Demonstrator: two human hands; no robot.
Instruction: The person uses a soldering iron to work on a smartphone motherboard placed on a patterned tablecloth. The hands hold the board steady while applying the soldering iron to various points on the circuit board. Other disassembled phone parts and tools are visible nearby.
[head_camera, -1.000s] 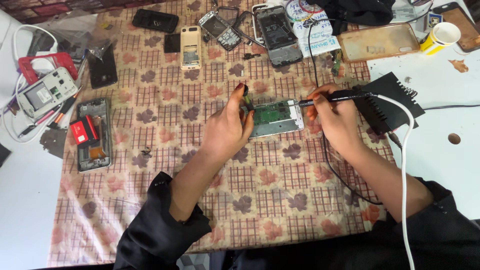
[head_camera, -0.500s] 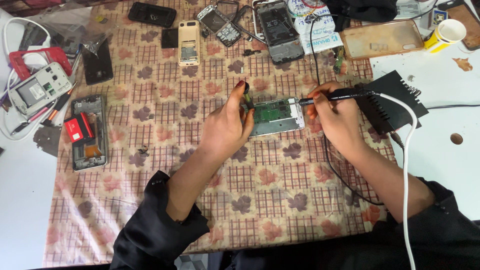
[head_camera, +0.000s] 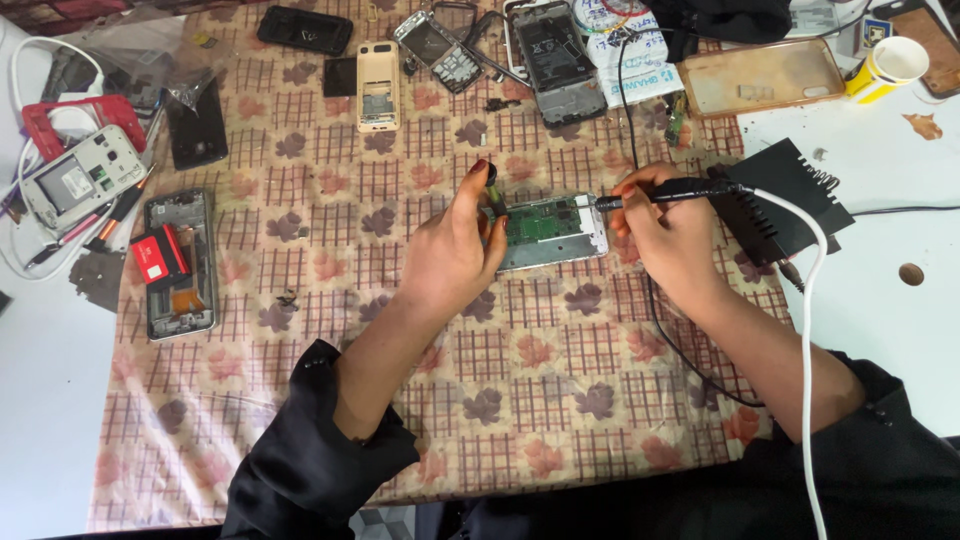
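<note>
An opened phone with a green circuit board (head_camera: 548, 228) lies in the middle of the patterned cloth. My left hand (head_camera: 455, 250) rests at its left end and pinches a small dark tool (head_camera: 490, 185) upright over the board. My right hand (head_camera: 672, 235) grips a black soldering iron (head_camera: 665, 190) like a pen, its tip pointing left onto the board's upper right edge. A white cable (head_camera: 808, 300) runs from the iron back past my right arm.
Several dismantled phones and covers lie along the far edge and left side, such as a beige handset (head_camera: 377, 85) and a framed phone with a red part (head_camera: 178, 262). A black ridged stand (head_camera: 785, 200) sits right of my hand, a yellow cup (head_camera: 890, 66) at the far right.
Both hands stay on the phone in nearly the same pose. The view has shifted slightly; the iron's tip remains on the board.
</note>
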